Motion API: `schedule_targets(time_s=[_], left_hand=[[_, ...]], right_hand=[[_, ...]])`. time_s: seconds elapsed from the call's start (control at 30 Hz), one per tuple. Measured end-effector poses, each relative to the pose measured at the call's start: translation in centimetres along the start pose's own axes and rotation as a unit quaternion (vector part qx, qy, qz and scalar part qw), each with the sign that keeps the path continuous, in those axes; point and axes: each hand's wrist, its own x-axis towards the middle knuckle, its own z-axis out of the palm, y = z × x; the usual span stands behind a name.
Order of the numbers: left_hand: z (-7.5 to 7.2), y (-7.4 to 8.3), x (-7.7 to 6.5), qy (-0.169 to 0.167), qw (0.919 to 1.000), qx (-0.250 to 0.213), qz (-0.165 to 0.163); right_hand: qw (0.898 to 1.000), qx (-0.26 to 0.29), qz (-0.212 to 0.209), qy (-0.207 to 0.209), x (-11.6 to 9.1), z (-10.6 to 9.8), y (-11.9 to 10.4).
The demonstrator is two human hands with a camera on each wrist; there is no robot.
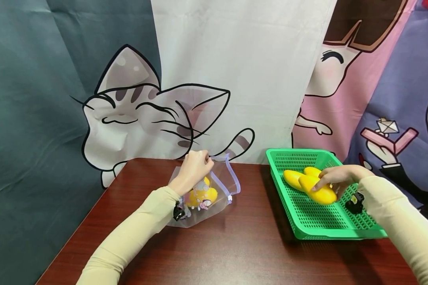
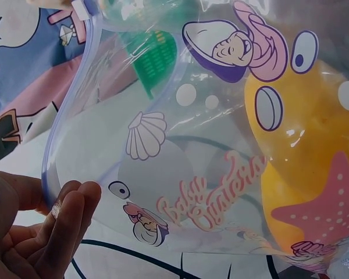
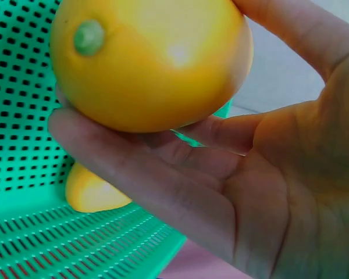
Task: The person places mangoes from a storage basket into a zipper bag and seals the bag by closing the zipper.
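My left hand (image 1: pixel 196 168) pinches the opening edge of a clear zip bag (image 1: pixel 208 217) with lilac trim and printed cartoon pictures. In the left wrist view, thumb and fingers meet on the bag's edge, and yellow fruit (image 2: pixel 314 139) shows inside through the plastic. Over on the right, my right hand (image 1: pixel 342 177) holds a yellow mango (image 1: pixel 317 192) above the green basket (image 1: pixel 297 229). The right wrist view shows the mango's green stem end, with fingers (image 3: pixel 145 174) curled beneath it. Two more mangoes (image 1: pixel 291 179) lie in the basket behind the held one.
Both the bag and the basket are on a dark red-brown wooden table (image 1: pixel 242 249). A cloth backdrop (image 1: pixel 242 59) with cartoon figures hangs right behind the table's far edge. Black wrist cameras (image 1: pixel 354 203) are worn at both wrists.
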Motion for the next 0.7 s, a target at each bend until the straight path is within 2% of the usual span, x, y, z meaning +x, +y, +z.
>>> schedule_targets(time_s=[0.7], left_hand=[[0.0, 0.1, 0.0, -0.003, 1.0, -0.002, 0.0]], right_hand=[[0.998, -0.044, -0.048, -0.015, -0.2, -0.8, -5.4]])
